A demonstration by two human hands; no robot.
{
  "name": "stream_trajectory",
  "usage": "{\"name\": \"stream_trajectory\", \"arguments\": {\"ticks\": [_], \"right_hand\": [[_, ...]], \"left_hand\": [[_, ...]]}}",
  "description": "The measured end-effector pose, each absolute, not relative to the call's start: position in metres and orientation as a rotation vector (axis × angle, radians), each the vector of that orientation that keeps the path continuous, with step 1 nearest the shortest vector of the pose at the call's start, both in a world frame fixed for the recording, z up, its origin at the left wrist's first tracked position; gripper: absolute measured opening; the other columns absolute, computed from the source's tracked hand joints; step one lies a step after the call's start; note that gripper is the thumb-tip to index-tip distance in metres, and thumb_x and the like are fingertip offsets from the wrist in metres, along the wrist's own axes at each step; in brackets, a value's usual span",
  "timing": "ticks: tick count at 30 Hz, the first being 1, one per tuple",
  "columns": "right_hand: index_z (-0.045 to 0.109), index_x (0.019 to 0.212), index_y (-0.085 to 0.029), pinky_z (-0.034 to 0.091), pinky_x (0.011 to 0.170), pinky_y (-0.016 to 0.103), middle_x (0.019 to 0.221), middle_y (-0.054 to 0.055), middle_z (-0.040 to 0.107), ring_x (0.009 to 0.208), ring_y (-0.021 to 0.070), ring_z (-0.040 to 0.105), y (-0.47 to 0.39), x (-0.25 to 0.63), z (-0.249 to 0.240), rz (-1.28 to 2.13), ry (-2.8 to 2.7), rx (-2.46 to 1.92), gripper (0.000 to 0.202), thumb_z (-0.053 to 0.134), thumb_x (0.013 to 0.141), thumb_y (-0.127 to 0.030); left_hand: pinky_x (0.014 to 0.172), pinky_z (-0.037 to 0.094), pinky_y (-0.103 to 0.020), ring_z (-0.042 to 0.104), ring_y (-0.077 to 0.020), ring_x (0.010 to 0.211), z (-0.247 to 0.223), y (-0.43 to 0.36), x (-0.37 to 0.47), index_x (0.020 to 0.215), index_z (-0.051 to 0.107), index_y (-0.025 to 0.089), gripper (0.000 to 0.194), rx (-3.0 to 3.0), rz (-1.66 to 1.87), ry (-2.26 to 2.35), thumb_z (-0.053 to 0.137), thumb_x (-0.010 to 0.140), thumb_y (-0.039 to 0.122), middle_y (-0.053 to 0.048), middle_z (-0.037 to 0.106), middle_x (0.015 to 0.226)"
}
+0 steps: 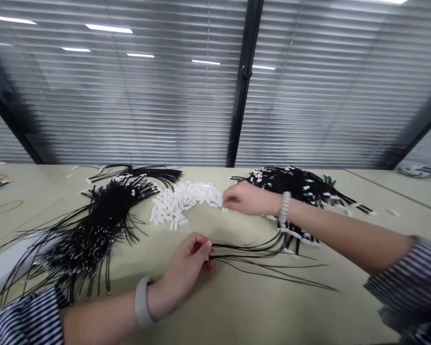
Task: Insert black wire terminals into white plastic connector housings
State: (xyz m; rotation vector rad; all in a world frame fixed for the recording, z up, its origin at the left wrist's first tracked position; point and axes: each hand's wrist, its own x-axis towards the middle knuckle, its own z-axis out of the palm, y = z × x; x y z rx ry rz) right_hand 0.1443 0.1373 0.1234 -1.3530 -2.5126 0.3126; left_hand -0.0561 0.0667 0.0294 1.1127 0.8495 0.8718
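Observation:
Near the middle front, my left hand (pixel 190 258) is closed in a pinch on the end of a few black wires (pixel 251 249). The wires trail to the right over the table, and a bit of white shows at the fingertips. Farther back, my right hand (pixel 246 197) reaches the right edge of a heap of small white plastic connector housings (pixel 187 199). Its fingers are bent together and point down at the pieces. Whether a piece is between those fingertips is hidden.
A large bundle of black wires (pixel 104 215) lies at the left, beside a white box-like object (pixel 7 268). Wires with white connectors (pixel 290 184) are piled at the back right. A rubber band (pixel 7 206) rests at far left. Window blinds (pixel 147 110) stand behind the table (pixel 258 306).

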Motion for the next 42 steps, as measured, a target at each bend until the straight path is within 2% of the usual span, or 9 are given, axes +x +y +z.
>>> {"name": "stream_trajectory", "arguments": {"ticks": [3, 6, 9, 15, 17, 20, 25, 33, 42], "right_hand": [[0.060, 0.082, -0.011, 0.043, 0.076, 0.029, 0.080, 0.003, 0.059, 0.078, 0.0108, 0.054, 0.155, 0.096, 0.088, 0.353, -2.650, -1.297, 0.024, 0.053, 0.079, -0.034], [0.055, 0.096, -0.011, 0.043, 0.082, 0.034, 0.097, 0.006, 0.056, 0.091, 0.0137, 0.052, 0.166, 0.062, 0.055, 0.348, -2.664, -1.314, 0.032, 0.052, 0.080, -0.039], [0.055, 0.096, -0.011, 0.043, 0.083, 0.035, 0.100, 0.006, 0.054, 0.094, 0.0142, 0.052, 0.168, 0.051, 0.041, 0.372, -2.617, -1.325, 0.029, 0.050, 0.082, -0.036], [0.056, 0.083, -0.010, 0.048, 0.066, 0.025, 0.070, 0.002, 0.058, 0.065, 0.0080, 0.057, 0.146, 0.080, 0.067, 0.698, -2.368, -1.315, 0.025, 0.049, 0.082, -0.034], [0.053, 0.096, -0.010, 0.049, 0.059, 0.021, 0.073, 0.003, 0.060, 0.061, 0.0067, 0.057, 0.133, 0.093, 0.084, 0.828, -2.248, -1.309, 0.030, 0.048, 0.082, -0.035], [0.043, 0.122, -0.015, 0.050, 0.061, 0.021, 0.086, 0.004, 0.061, 0.066, 0.0059, 0.057, 0.110, 0.108, 0.109, 0.913, -2.112, -1.289, 0.046, 0.052, 0.079, -0.031], [0.065, 0.094, -0.017, 0.048, 0.072, 0.022, 0.089, 0.004, 0.064, 0.079, 0.0094, 0.057, 0.081, 0.109, 0.120, 1.116, -1.754, -1.308, 0.030, 0.065, 0.067, -0.032], [0.054, 0.068, -0.012, 0.042, 0.050, 0.017, 0.060, -0.001, 0.057, 0.054, 0.0046, 0.051, 0.078, 0.093, 0.086, 1.382, -1.561, -1.267, 0.027, 0.073, 0.055, -0.027], [0.055, 0.066, -0.011, 0.041, 0.050, 0.017, 0.061, -0.001, 0.057, 0.056, 0.0048, 0.051, 0.086, 0.093, 0.074, 1.442, -1.583, -1.275, 0.030, 0.074, 0.053, -0.030]], "left_hand": [[0.056, 0.041, -0.025, 0.052, -0.0097, 0.055, 0.031, 0.067, -0.058, 0.075, 0.044, 0.016, 0.024, 1.196, 0.815, 0.884, 0.053, 0.077, 0.038, 0.004, 0.047, 0.067], [0.055, 0.040, -0.024, 0.051, -0.0104, 0.054, 0.036, 0.066, -0.058, 0.074, 0.043, 0.017, 0.023, 1.218, 0.791, 0.913, 0.053, 0.077, 0.037, 0.004, 0.046, 0.064], [0.055, 0.039, -0.024, 0.051, -0.0104, 0.054, 0.040, 0.065, -0.056, 0.074, 0.044, 0.017, 0.019, 1.210, 0.794, 0.916, 0.053, 0.077, 0.034, 0.004, 0.045, 0.063], [0.058, 0.040, -0.024, 0.051, -0.0087, 0.056, 0.035, 0.066, -0.057, 0.077, 0.045, 0.016, 0.019, 1.166, 0.839, 0.876, 0.053, 0.077, 0.033, 0.004, 0.046, 0.069], [0.060, 0.041, -0.024, 0.051, -0.0082, 0.058, 0.033, 0.066, -0.058, 0.077, 0.045, 0.016, 0.021, 1.169, 0.849, 0.852, 0.052, 0.078, 0.035, 0.003, 0.047, 0.072], [0.060, 0.041, -0.023, 0.052, -0.0079, 0.060, 0.034, 0.065, -0.060, 0.079, 0.046, 0.015, 0.023, 1.193, 0.836, 0.849, 0.051, 0.079, 0.038, 0.001, 0.051, 0.077], [0.061, 0.042, -0.023, 0.052, -0.0074, 0.060, 0.039, 0.062, -0.062, 0.079, 0.045, 0.014, 0.022, 1.221, 0.816, 0.861, 0.052, 0.080, 0.036, 0.001, 0.051, 0.074], [0.061, 0.045, -0.022, 0.055, -0.0069, 0.060, 0.042, 0.058, -0.062, 0.087, 0.048, 0.013, 0.024, 1.155, 0.776, 0.912, 0.053, 0.079, 0.036, 0.001, 0.055, 0.076], [0.058, 0.046, -0.020, 0.057, -0.0077, 0.061, 0.044, 0.061, -0.061, 0.089, 0.056, 0.013, 0.027, 1.168, 0.726, 0.952, 0.056, 0.077, 0.037, 0.000, 0.058, 0.075]]}}
